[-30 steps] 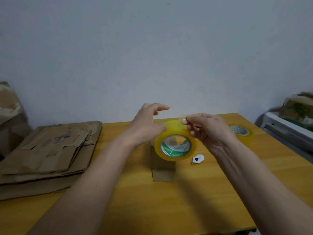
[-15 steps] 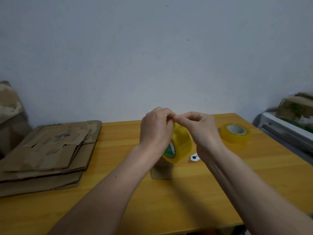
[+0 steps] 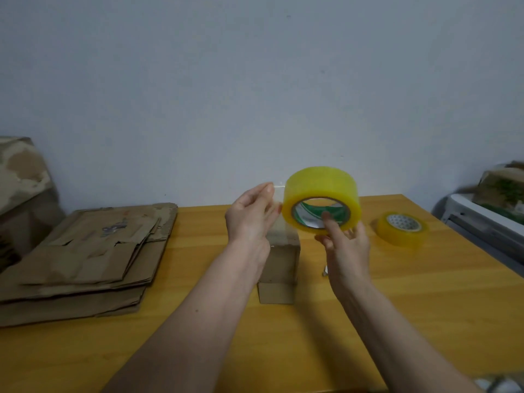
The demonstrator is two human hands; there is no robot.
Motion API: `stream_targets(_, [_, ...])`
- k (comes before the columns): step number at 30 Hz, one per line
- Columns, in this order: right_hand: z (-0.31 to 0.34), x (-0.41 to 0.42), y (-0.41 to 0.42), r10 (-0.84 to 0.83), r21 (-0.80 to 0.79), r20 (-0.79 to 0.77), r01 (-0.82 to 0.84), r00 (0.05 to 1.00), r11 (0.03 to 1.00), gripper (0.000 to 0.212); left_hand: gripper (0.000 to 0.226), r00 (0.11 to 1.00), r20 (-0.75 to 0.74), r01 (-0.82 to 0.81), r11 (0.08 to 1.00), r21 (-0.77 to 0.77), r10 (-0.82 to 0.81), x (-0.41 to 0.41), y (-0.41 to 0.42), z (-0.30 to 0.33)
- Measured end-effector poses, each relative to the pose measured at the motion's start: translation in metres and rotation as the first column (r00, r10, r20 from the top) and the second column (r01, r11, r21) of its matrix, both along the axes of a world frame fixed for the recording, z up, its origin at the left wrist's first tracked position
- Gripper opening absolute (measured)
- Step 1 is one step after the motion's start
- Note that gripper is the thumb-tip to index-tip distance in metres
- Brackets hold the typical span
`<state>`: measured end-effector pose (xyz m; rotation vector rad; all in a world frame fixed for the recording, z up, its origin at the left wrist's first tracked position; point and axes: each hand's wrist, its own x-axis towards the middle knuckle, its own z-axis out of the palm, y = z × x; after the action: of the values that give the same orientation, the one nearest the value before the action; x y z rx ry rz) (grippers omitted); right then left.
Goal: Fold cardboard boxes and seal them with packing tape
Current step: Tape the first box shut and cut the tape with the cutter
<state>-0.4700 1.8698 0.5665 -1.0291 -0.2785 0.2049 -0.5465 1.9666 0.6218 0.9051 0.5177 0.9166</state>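
A yellow roll of packing tape [image 3: 321, 187] is held up above the table. My right hand [image 3: 344, 245] grips it from below, with one finger through its core. My left hand [image 3: 249, 215] pinches the clear free end of the tape just left of the roll, and a short strip stretches between them. Under both hands a small folded cardboard box [image 3: 279, 268] stands on the wooden table [image 3: 425, 293], partly hidden by my left wrist.
A stack of flattened cardboard boxes [image 3: 85, 256] lies at the table's left. A second yellow tape roll [image 3: 402, 228] lies flat at the right. A small white object [image 3: 325, 270] peeks out behind my right wrist. A white rack with a box [image 3: 499, 191] stands beyond the right edge.
The roll has passed from my left hand to my right and has risen to the right. My left hand now pinches the free end, and a strip is pulled out.
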Motion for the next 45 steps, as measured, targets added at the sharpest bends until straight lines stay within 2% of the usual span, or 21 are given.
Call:
stream_targets(1, [0.001,0.000,0.002,0.017,0.016,-0.010,-0.017,1.000,1.000,0.035,0.006,1.000,0.011,0.029,0.999,-0.032,-0.029,0.000,0.000,-0.002])
stream_targets(4, [0.006,0.002,0.002,0.060,0.088,-0.029,-0.057,0.998,0.995,0.037,0.005,0.998,-0.031,0.062,0.997,-0.043,-0.063,-0.002,0.002,-0.008])
stream_targets(6, [0.010,0.004,-0.002,0.059,-0.015,0.063,-0.059,0.996,0.998,0.034,0.004,0.994,-0.105,0.035,0.999,-0.026,-0.037,-0.003,0.004,-0.013])
stream_targets(8, [0.012,0.012,-0.008,0.004,-0.154,0.233,0.032,0.972,0.988,0.042,0.005,0.983,-0.180,-0.032,0.999,0.018,0.035,-0.005,0.009,-0.020])
stream_targets(10, [0.016,0.020,-0.015,-0.056,-0.284,0.418,0.188,0.907,0.940,0.047,0.005,0.967,-0.209,-0.140,0.990,0.033,0.143,-0.010,0.015,-0.023])
stream_targets(12, [0.015,0.031,-0.023,-0.111,-0.369,0.497,0.325,0.860,0.871,0.054,0.004,0.950,-0.207,-0.235,0.972,0.021,0.234,-0.015,0.024,-0.027])
stream_targets(14, [0.009,0.038,-0.029,-0.154,-0.393,0.492,0.376,0.857,0.839,0.060,0.005,0.941,-0.230,-0.247,0.968,0.041,0.250,-0.019,0.027,-0.030])
stream_targets(17, [0.002,0.041,-0.024,-0.279,-0.325,0.291,0.369,0.915,0.871,0.049,0.003,0.949,-0.234,-0.213,0.977,0.016,0.211,-0.018,0.024,-0.037])
stream_targets(19, [-0.005,0.044,-0.021,-0.272,-0.309,0.194,0.322,0.943,0.895,0.035,0.004,0.952,-0.240,-0.196,0.981,-0.009,0.188,-0.017,0.024,-0.041])
stream_targets(21, [-0.014,0.046,-0.023,-0.183,-0.314,0.165,0.228,0.969,0.922,0.036,0.005,0.953,-0.245,-0.190,0.981,-0.024,0.179,-0.017,0.025,-0.044])
stream_targets(24, [-0.022,0.049,-0.027,-0.051,-0.473,0.294,0.192,0.954,0.860,0.038,0.008,0.930,-0.306,-0.217,0.976,-0.014,0.202,-0.017,0.027,-0.052])
stream_targets(27, [-0.021,0.058,-0.034,-0.047,-0.572,0.466,0.341,0.884,0.746,0.043,0.011,0.894,-0.372,-0.298,0.951,-0.080,0.249,-0.018,0.028,-0.063])
stream_targets(29, [-0.023,0.064,-0.038,-0.037,-0.634,0.523,0.417,0.852,0.652,0.048,0.015,0.882,-0.388,-0.341,0.931,-0.130,0.268,-0.018,0.032,-0.070])
stream_targets(32, [-0.028,0.069,-0.040,-0.039,-0.672,0.488,0.404,0.872,0.621,0.051,0.014,0.872,-0.435,-0.305,0.944,-0.122,0.226,-0.015,0.034,-0.076])
stream_targets(36, [-0.028,0.073,-0.038,-0.024,-0.687,0.520,0.435,0.854,0.583,0.052,0.016,0.867,-0.458,-0.267,0.959,-0.098,0.194,-0.010,0.034,-0.076])
stream_targets(45, [-0.040,0.085,-0.030,-0.022,-0.722,0.469,0.398,0.883,0.566,0.043,0.013,0.855,-0.495,-0.231,0.969,-0.090,0.158,-0.004,0.046,-0.078])
